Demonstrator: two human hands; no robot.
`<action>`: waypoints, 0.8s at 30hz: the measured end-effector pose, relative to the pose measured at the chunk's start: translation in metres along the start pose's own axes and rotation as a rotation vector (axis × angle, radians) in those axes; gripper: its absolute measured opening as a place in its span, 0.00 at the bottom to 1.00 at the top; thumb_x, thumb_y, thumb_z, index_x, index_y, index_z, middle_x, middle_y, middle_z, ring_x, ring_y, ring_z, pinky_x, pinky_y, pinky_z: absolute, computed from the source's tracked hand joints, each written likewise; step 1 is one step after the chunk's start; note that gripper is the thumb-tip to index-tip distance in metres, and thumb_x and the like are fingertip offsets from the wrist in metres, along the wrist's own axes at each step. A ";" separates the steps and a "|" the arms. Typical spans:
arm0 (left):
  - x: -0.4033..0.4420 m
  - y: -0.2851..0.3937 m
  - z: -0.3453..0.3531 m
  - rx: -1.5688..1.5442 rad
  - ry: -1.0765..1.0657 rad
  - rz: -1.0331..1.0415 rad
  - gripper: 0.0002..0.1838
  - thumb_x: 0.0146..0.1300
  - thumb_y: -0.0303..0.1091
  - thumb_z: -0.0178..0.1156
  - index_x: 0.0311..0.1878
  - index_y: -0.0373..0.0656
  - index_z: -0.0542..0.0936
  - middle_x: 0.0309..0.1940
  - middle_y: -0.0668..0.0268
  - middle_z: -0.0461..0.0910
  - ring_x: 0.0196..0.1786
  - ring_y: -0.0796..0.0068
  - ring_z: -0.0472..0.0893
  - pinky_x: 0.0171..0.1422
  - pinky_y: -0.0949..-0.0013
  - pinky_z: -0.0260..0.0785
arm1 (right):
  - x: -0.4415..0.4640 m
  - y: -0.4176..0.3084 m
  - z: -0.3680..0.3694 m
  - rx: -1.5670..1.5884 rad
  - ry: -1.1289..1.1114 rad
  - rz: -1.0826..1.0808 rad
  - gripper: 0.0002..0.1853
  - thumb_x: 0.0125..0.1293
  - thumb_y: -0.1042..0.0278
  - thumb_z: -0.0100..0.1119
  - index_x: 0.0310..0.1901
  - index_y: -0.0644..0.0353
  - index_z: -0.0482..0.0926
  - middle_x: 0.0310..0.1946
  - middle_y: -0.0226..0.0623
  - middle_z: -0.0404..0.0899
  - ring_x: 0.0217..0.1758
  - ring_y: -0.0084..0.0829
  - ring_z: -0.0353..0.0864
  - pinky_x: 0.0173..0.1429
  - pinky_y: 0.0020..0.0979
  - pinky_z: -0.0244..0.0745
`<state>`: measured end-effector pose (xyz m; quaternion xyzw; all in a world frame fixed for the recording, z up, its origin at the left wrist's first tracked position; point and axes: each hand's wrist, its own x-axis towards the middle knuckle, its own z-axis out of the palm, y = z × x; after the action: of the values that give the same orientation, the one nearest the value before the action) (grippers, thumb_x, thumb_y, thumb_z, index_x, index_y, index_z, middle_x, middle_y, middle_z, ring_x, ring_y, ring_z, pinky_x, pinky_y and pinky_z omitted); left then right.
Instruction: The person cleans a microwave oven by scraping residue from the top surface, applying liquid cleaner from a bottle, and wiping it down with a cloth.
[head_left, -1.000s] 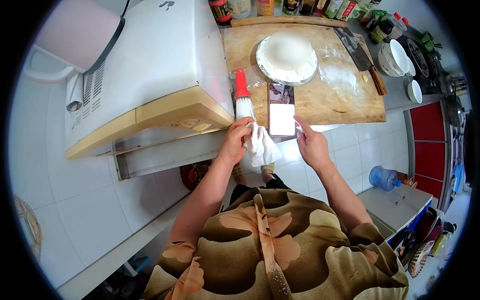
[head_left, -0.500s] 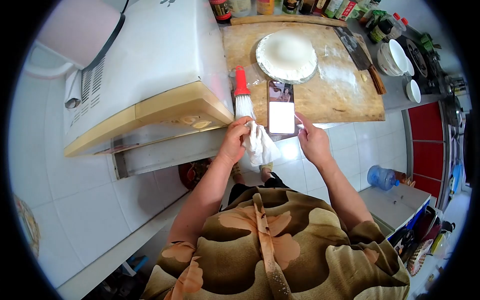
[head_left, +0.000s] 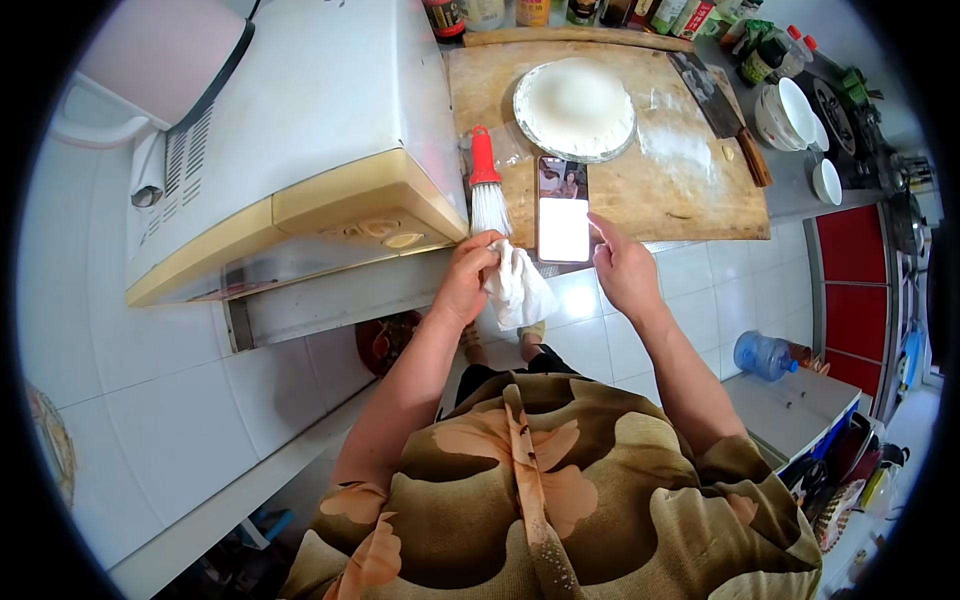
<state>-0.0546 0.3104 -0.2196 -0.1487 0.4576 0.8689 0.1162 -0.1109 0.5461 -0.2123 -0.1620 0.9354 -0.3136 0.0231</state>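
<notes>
Cloth (head_left: 521,288), one — gripped, left hand (head_left: 467,278) | phone (head_left: 564,228), one — near right hand (head_left: 627,274), closed except index

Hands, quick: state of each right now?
Left hand: closed, holding a white cloth.
Right hand: index finger extended at the phone's edge, holding nothing visible.

phone (head_left: 563,225) before plate (head_left: 598,158) on board (head_left: 655,215), brush (head_left: 483,157) left, cleaver (head_left: 704,95) right

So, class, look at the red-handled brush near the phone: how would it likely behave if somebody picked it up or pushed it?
The red handle looks solid, so it should stay stiff. The thin, pale bristles would probably bend if pushed. The brush's broad, flared bristle end suggests sliding rather than rolling.
</notes>
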 end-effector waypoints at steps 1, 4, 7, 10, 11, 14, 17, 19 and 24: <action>-0.002 0.002 0.002 -0.001 0.001 0.001 0.09 0.54 0.29 0.48 0.35 0.38 0.75 0.32 0.65 0.76 0.39 0.73 0.75 0.49 0.70 0.67 | -0.001 -0.001 0.000 0.000 -0.001 -0.001 0.24 0.62 0.72 0.53 0.61 0.49 0.75 0.28 0.46 0.83 0.31 0.48 0.82 0.37 0.47 0.77; -0.005 0.002 0.000 0.008 0.020 -0.006 0.09 0.55 0.29 0.48 0.36 0.38 0.76 0.32 0.65 0.76 0.39 0.74 0.75 0.49 0.70 0.67 | -0.002 -0.007 0.002 -0.005 -0.093 -0.015 0.25 0.63 0.73 0.51 0.62 0.47 0.74 0.30 0.50 0.82 0.32 0.50 0.82 0.39 0.48 0.76; -0.002 -0.005 -0.006 -0.063 -0.035 -0.007 0.12 0.57 0.26 0.49 0.42 0.35 0.78 0.35 0.66 0.80 0.38 0.76 0.78 0.47 0.74 0.69 | -0.005 -0.010 0.005 -0.036 -0.150 -0.021 0.25 0.63 0.73 0.51 0.63 0.46 0.73 0.29 0.48 0.82 0.31 0.50 0.82 0.38 0.48 0.77; -0.003 -0.004 -0.007 -0.070 -0.042 0.016 0.11 0.57 0.26 0.50 0.40 0.36 0.78 0.34 0.67 0.79 0.37 0.77 0.77 0.45 0.75 0.68 | -0.006 -0.011 0.008 -0.064 -0.165 -0.030 0.25 0.63 0.73 0.51 0.64 0.46 0.73 0.27 0.47 0.82 0.30 0.50 0.82 0.38 0.48 0.76; -0.003 -0.004 -0.009 0.011 -0.032 -0.004 0.11 0.55 0.26 0.50 0.40 0.36 0.78 0.36 0.65 0.80 0.39 0.76 0.78 0.48 0.73 0.69 | -0.006 -0.011 0.009 -0.068 -0.150 -0.052 0.25 0.63 0.73 0.51 0.63 0.46 0.73 0.26 0.47 0.82 0.30 0.50 0.82 0.37 0.48 0.76; -0.003 -0.008 -0.011 0.094 -0.037 -0.033 0.12 0.54 0.26 0.50 0.40 0.35 0.78 0.37 0.63 0.80 0.41 0.75 0.78 0.51 0.71 0.70 | -0.005 -0.013 0.008 -0.121 -0.170 -0.067 0.25 0.63 0.73 0.51 0.63 0.46 0.74 0.25 0.46 0.82 0.29 0.49 0.81 0.36 0.47 0.76; -0.002 -0.011 -0.010 0.117 -0.043 -0.035 0.13 0.54 0.26 0.50 0.41 0.35 0.78 0.37 0.63 0.81 0.41 0.75 0.79 0.51 0.71 0.70 | -0.001 -0.016 0.004 -0.091 -0.119 -0.061 0.25 0.62 0.73 0.53 0.62 0.46 0.75 0.26 0.46 0.81 0.28 0.48 0.81 0.36 0.47 0.76; -0.005 -0.013 -0.012 0.140 -0.035 -0.042 0.13 0.54 0.26 0.49 0.41 0.35 0.78 0.37 0.63 0.81 0.41 0.75 0.79 0.51 0.71 0.70 | 0.001 -0.021 -0.003 -0.008 -0.037 -0.050 0.24 0.62 0.72 0.55 0.61 0.47 0.76 0.26 0.46 0.81 0.28 0.48 0.81 0.36 0.47 0.75; -0.001 -0.017 -0.011 0.038 -0.001 -0.045 0.15 0.55 0.25 0.49 0.44 0.35 0.79 0.38 0.63 0.81 0.42 0.74 0.79 0.51 0.71 0.70 | 0.007 -0.011 -0.023 0.065 -0.058 0.049 0.22 0.63 0.71 0.54 0.60 0.47 0.77 0.28 0.47 0.82 0.31 0.48 0.82 0.37 0.46 0.76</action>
<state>-0.0462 0.3104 -0.2378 -0.1563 0.4706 0.8573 0.1385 -0.1181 0.5488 -0.1868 -0.1472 0.9273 -0.3383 0.0629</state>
